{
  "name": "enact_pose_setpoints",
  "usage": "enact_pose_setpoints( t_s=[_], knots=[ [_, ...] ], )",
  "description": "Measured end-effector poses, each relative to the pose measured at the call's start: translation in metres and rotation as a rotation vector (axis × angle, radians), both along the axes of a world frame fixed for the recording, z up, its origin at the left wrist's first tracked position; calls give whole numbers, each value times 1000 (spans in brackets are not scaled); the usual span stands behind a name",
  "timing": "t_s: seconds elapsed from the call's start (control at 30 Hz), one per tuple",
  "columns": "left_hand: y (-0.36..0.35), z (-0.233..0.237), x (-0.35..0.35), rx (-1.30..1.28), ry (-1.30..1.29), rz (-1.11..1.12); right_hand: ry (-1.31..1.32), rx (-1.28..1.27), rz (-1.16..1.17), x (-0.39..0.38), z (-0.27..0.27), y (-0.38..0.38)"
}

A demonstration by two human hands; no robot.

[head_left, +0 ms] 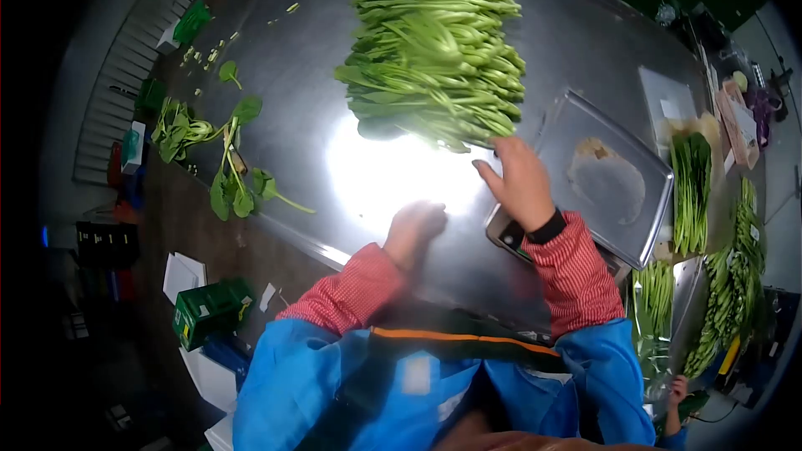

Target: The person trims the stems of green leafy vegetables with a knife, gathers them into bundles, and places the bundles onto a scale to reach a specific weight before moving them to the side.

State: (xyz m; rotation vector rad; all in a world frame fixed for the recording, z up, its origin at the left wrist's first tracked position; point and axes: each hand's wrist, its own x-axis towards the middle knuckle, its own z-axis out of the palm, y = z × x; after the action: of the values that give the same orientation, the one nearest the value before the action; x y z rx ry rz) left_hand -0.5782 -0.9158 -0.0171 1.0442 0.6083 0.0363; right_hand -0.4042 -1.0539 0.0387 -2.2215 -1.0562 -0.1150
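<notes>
A large pile of leafy green vegetables (434, 50) lies across the metal table (292, 58), stalk ends to the right. My right hand (525, 184), with a dark band at the wrist, reaches to the pile's near right corner. Its thumb is spread from the fingers, and the fingertips are right at the lowest stalks. Below the pile, my left hand (415, 232) is over the brightly lit metal, its fingers blurred and washed out. Partly hidden under my right wrist is a dark device with a pale rim (505, 232).
A shallow tray (662, 209) with a brownish patch lies right of my right hand. Loose leafy sprigs (230, 171) and cut bits are scattered at left. Bundled greens (690, 192) stand at far right, near another person's hand (677, 390). A green box (213, 311) sits lower left.
</notes>
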Motion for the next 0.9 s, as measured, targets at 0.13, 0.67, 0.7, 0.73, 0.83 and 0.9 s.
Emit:
enact_pose_setpoints(
  t_s=[0.13,0.67,0.7,0.73,0.83,0.9],
  knots=[
    [58,-17,-3,391,-164,-116,-238,-3,-95,61,14,71],
    [191,1,212,360,-48,82,228,19,-179,147,26,162],
    [187,10,205,245,-93,132,241,47,-211,139,39,159],
    [182,13,197,131,-135,179,370,102,-224,129,49,156],
    [166,34,144,-419,-338,136,401,199,-165,62,67,149],
    [160,41,115,-630,-395,94,461,43,-73,18,50,145]
  ],
)
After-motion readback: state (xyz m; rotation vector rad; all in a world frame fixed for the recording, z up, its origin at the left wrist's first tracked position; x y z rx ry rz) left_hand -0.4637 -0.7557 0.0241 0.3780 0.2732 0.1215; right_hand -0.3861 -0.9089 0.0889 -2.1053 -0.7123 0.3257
